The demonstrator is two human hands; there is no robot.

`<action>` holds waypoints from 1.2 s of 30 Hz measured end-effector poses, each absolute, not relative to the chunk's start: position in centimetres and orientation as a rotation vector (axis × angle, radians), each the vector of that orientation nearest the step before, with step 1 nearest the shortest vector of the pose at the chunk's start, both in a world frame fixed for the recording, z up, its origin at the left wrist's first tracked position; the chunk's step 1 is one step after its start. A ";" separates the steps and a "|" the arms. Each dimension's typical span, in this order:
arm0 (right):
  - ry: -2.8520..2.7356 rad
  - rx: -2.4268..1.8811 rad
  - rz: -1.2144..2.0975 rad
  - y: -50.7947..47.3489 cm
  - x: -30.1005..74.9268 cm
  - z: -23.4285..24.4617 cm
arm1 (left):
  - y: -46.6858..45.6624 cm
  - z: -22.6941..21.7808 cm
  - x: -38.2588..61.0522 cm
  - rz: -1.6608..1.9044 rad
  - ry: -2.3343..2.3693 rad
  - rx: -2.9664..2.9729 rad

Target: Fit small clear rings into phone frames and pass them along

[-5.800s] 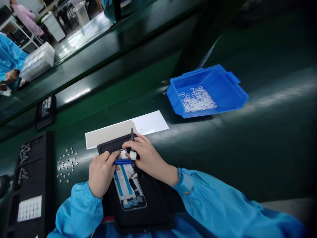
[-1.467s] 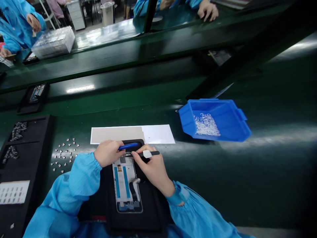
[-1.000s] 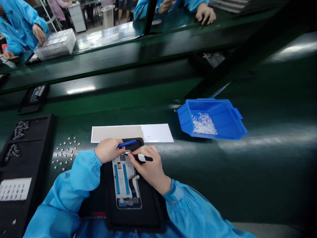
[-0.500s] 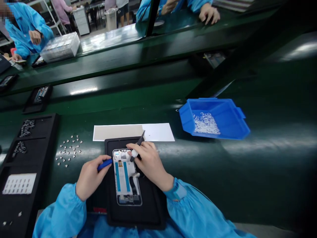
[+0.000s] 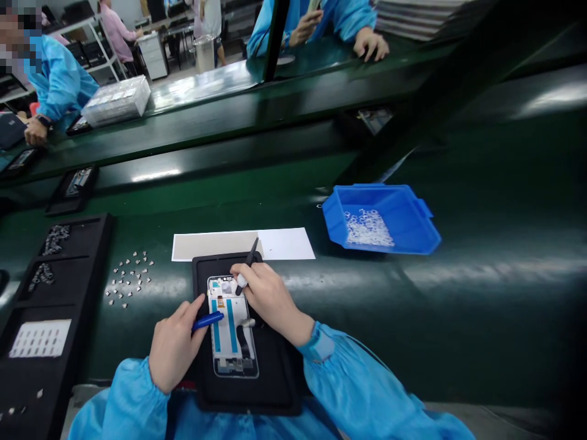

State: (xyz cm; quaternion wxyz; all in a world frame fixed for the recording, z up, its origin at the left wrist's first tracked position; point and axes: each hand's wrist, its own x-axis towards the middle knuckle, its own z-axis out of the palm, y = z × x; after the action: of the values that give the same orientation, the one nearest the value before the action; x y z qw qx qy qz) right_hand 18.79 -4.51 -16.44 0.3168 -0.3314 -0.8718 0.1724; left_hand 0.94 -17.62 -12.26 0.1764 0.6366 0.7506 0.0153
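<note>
My left hand (image 5: 175, 345) is closed around a blue pen-like tool (image 5: 208, 321), whose end reaches over the left side of an opened phone (image 5: 233, 362). The left index fingertip is close to the phone's upper left edge. My right hand (image 5: 273, 302) grips a slim black tool with a white band (image 5: 252, 252) above the phone's upper right part; one end points up and away, the lower end is down by the phone. Blue strips and a dark flex cable show inside the phone. It lies in a black tray (image 5: 277, 382).
Behind the tray lies a grey and white sheet (image 5: 288, 244). At right is a blue bin (image 5: 410, 235) of small white rings. Tiny metal parts (image 5: 131, 282) are scattered at left, beside a compartmented black tray (image 5: 87, 269). Co-workers in blue sleeves (image 5: 68, 76) sit across the bench.
My left hand has moved down and right, and its blue tool now extends over the phone. The right hand stays near the phone's top with its tool. The view has shifted slightly.
</note>
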 end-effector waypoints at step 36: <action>-1.129 -0.902 1.931 -4.6 18.1 -11.5 | -19.5 -7.9 3.1 1.056 1.410 0.546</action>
State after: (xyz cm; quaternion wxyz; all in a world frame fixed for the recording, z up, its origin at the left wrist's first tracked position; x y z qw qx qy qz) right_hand 18.05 -4.60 -11.52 0.3567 -0.3494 -0.4373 0.7480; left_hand 3.05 -19.49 -7.90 0.6039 0.2359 0.6094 0.4564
